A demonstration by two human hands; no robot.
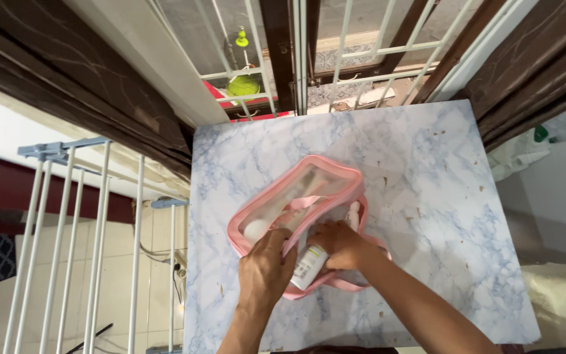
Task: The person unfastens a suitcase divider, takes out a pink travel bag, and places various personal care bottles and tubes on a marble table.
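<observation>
Two hands are working at a clear plastic pouch with pink trim (309, 196) that is lying near the middle of the marble-patterned blue-white desk (427, 170). The right hand (340, 246) is closing its fingers around a small white cylindrical bottle with a printed label (308, 267), holding it at the near edge of the pouch, only partly inside the opening. The left hand (264, 272) is gripping the near pink rim of the pouch, pulling it open. Inside the pouch, at least one long pale tube with a round white cap (273, 213) is already lying; the bottle is not yet fully in, and the pouch is still standing open. Beyond the far side of the pouch, a white metal window grille (355, 59) is showing.
</observation>
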